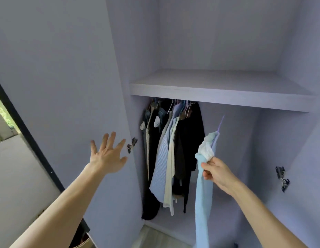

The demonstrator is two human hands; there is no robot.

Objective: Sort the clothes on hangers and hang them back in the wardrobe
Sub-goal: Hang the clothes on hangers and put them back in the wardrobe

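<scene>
Right hand (216, 171): thumb and fingers pinching the light blue garment (203, 203) just under its bunched-up top.
Light blue garment: long axis pretty much vertical, draping straight down past the hand. It's in the wardrobe opening, right of the hung clothes (170, 149) and not touching them.
Hanger (220, 123): purple, tip pointing up toward the shelf (218, 88) (leaning a bit right).
Left hand (108, 158): fingers spread wide, nothing in it, in front of the open door (57, 68).
Hung clothes: bunched at the left under the shelf.

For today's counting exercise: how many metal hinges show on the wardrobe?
2: left hinge beside the hanging clothes, right hinge past the right hand. Others may be hidden.
</scene>
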